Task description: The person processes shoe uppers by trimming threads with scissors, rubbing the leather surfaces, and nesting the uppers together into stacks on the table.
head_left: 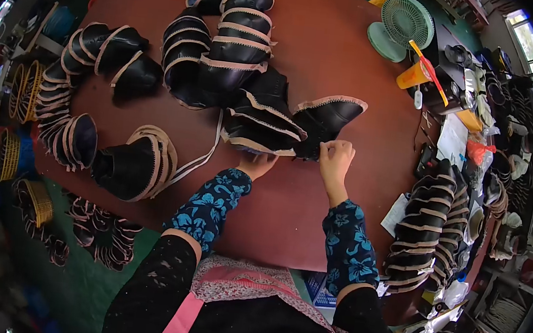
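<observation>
Black shoe uppers (259, 116) with pale tan edges, nested in a small stack, lie in front of me on the table. My left hand (257, 164) grips the near edge of this stack from below, its fingertips partly covered by the leather. To the right, one upper (330, 113) flares outward, joined to or touching the stack. My right hand (336, 158) pinches the near edge of that upper between thumb and fingers. A white strip (205, 159) runs from the stack toward another nested bundle of uppers (128, 167) on the left.
More nested uppers stand at the back (237, 45) and curve along the left (58, 90). On the reddish-brown table (321, 34), a green fan (406, 21) and an orange cup (411, 76) stand at the back right. Rows of uppers (423, 230) lie at the right edge.
</observation>
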The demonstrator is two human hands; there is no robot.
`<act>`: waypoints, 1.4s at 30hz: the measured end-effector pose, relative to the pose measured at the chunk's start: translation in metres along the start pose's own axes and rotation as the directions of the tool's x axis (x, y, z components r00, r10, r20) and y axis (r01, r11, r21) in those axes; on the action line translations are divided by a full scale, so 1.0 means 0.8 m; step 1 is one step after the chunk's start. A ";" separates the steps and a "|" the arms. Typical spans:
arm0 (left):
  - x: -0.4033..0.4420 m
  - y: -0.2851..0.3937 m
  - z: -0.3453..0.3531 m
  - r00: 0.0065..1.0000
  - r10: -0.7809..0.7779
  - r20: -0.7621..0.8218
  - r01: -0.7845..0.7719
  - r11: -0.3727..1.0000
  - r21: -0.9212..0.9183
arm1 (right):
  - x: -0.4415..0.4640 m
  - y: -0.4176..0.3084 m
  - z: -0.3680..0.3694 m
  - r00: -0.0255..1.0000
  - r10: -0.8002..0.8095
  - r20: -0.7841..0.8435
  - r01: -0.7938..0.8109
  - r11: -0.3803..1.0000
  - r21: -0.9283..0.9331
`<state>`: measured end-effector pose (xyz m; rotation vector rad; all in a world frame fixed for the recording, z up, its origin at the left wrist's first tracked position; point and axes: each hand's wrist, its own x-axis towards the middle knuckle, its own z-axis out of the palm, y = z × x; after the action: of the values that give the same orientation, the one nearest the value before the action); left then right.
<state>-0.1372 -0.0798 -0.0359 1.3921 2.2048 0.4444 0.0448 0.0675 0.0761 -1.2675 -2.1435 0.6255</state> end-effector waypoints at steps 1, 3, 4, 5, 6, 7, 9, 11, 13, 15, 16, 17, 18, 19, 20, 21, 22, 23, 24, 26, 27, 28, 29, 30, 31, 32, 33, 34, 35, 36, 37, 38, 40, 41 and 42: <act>-0.001 -0.030 0.036 0.965 0.158 -0.207 -0.134 0.983 0.126 | 0.000 0.007 -0.006 0.999 -0.048 -0.024 0.048 0.998 -0.028; -0.005 -0.045 0.069 0.984 -0.008 -0.176 -0.103 0.786 -0.610 | 0.000 0.012 -0.021 0.990 -0.116 -0.085 0.106 0.988 -0.113; -0.010 -0.043 0.065 0.993 -0.102 -0.059 -0.045 0.133 -0.990 | 0.004 0.006 -0.035 0.981 -0.148 -0.124 0.133 0.984 -0.117; -0.022 -0.047 0.058 0.991 -0.115 -0.066 -0.050 0.131 -0.990 | 0.010 -0.002 -0.046 0.969 -0.182 -0.165 0.163 0.979 -0.120; -0.051 -0.038 0.023 0.964 -0.054 -0.262 -0.120 0.786 -0.606 | 0.014 -0.022 -0.057 0.985 -0.118 -0.128 0.112 0.992 -0.053; -0.078 -0.031 -0.013 0.929 0.126 -0.348 -0.085 0.988 0.131 | 0.020 -0.045 -0.060 0.985 -0.122 -0.125 0.117 0.992 -0.048; -0.105 -0.033 -0.070 0.861 -0.058 -0.506 0.083 0.996 0.026 | 0.026 -0.096 -0.056 0.989 -0.126 0.082 0.095 0.946 0.310; -0.119 -0.053 -0.087 0.695 -0.282 -0.662 0.156 0.957 -0.244 | 0.034 -0.134 -0.034 0.946 -0.288 0.150 0.236 0.927 0.291; -0.126 -0.084 -0.090 0.778 -0.219 -0.589 0.088 0.966 -0.243 | 0.049 -0.147 0.006 0.913 -0.390 0.122 0.348 0.899 0.267; -0.175 -0.088 -0.084 0.893 -0.107 -0.438 -0.023 0.959 -0.282 | 0.067 -0.154 0.038 0.932 -0.294 0.212 0.228 0.930 0.287; -0.214 -0.085 -0.075 0.924 -0.058 -0.377 -0.065 0.950 -0.307 | 0.079 -0.153 0.053 0.937 -0.269 0.224 0.191 0.929 0.316; -0.265 -0.085 -0.062 0.954 -0.077 -0.289 -0.028 0.939 -0.342 | 0.096 -0.148 0.068 0.940 -0.244 0.237 0.154 0.927 0.343; -0.326 -0.080 -0.059 0.976 -0.188 -0.106 0.135 0.914 -0.383 | 0.119 -0.136 0.083 0.920 -0.284 0.272 0.171 0.911 0.374; -0.390 -0.088 -0.045 0.981 -0.188 -0.055 0.163 0.937 -0.308 | 0.138 -0.133 0.095 0.914 -0.228 0.335 0.102 0.929 0.356; -0.441 -0.080 -0.060 0.943 -0.298 0.149 0.328 0.907 -0.264 | 0.159 -0.118 0.112 0.908 -0.267 0.324 0.196 0.952 0.235; -0.472 -0.061 -0.086 0.856 -0.396 0.334 0.473 0.860 -0.193 | 0.181 -0.105 0.134 0.896 -0.314 0.314 0.295 0.949 0.107; -0.488 -0.049 -0.099 0.855 -0.400 0.331 0.477 0.857 -0.196 | 0.200 -0.101 0.154 0.893 -0.320 0.316 0.300 0.948 0.110; -0.504 -0.036 -0.109 0.872 -0.416 0.256 0.454 0.885 -0.107 | 0.212 -0.097 0.172 0.902 -0.296 0.315 0.279 0.955 0.097; -0.514 -0.027 -0.113 0.886 -0.426 0.182 0.436 0.900 -0.016 | 0.217 -0.096 0.185 0.909 -0.271 0.317 0.258 0.963 0.084; -0.470 -0.013 -0.110 0.937 -0.347 0.027 0.347 0.922 -0.174 | 0.216 -0.107 0.196 0.882 -0.190 0.432 0.159 0.982 0.106; -0.433 -0.005 -0.103 0.956 -0.281 -0.086 0.254 0.937 -0.241 | 0.210 -0.115 0.195 0.828 -0.114 0.549 0.141 0.990 -0.008; -0.385 0.005 -0.098 0.959 -0.250 -0.134 0.194 0.923 -0.333 | 0.204 -0.126 0.190 0.764 -0.025 0.645 0.139 0.982 -0.126; -0.336 0.013 -0.091 0.958 -0.218 -0.186 0.122 0.899 -0.421 | 0.191 -0.144 0.176 0.751 0.003 0.660 0.147 0.974 -0.172; -0.295 0.013 -0.066 0.956 -0.203 -0.213 0.120 0.931 -0.345 | 0.174 -0.150 0.167 0.697 -0.045 0.715 0.121 0.991 -0.056; -0.258 0.001 -0.030 0.954 -0.178 -0.240 0.111 0.957 -0.268 | 0.161 -0.154 0.157 0.647 -0.097 0.756 0.086 0.995 0.054; -0.232 -0.029 0.019 0.972 0.040 -0.232 -0.097 0.966 -0.241 | 0.144 -0.149 0.157 0.576 -0.088 0.813 0.137 0.991 0.011; -0.207 -0.024 -0.006 0.942 0.254 -0.221 -0.301 0.928 -0.218 | 0.117 -0.148 0.148 0.559 -0.098 0.824 0.139 0.990 0.024; -0.207 -0.012 -0.031 0.930 0.296 -0.216 -0.303 0.953 0.002 | 0.091 -0.146 0.138 0.524 -0.074 0.849 0.019 0.997 0.076; -0.213 0.022 -0.079 0.891 0.152 -0.427 -0.183 0.983 -0.030 | 0.070 -0.144 0.128 0.442 0.019 0.897 -0.168 0.984 0.062; -0.226 0.047 -0.126 0.938 0.104 -0.330 -0.138 0.987 -0.081 | 0.050 -0.145 0.103 0.431 0.016 0.902 -0.324 0.936 0.139; -0.241 0.068 -0.179 0.973 0.056 -0.225 -0.086 0.989 -0.123 | 0.032 -0.145 0.076 0.418 0.008 0.908 -0.473 0.855 0.210; -0.251 0.088 -0.257 0.992 -0.010 -0.123 -0.035 0.933 -0.358 | 0.019 -0.151 0.039 0.373 0.030 0.927 -0.668 0.702 0.246; -0.285 0.089 -0.186 0.973 0.023 -0.229 -0.159 0.783 -0.601 | -0.008 -0.113 -0.021 0.295 0.007 0.955 -0.854 0.451 0.261; -0.306 0.095 -0.118 0.980 -0.139 -0.141 -0.048 0.523 -0.851 | -0.023 -0.109 -0.059 0.272 0.085 0.959 -0.909 0.351 0.227; -0.305 0.097 -0.136 0.985 -0.100 0.139 0.157 0.210 -0.965 | -0.041 -0.112 -0.104 0.240 0.166 0.956 -0.950 0.241 0.197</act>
<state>-0.0533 -0.2689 0.1504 0.4292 1.3382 1.4209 0.0578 0.0076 0.1865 -1.3824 -1.1139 2.7387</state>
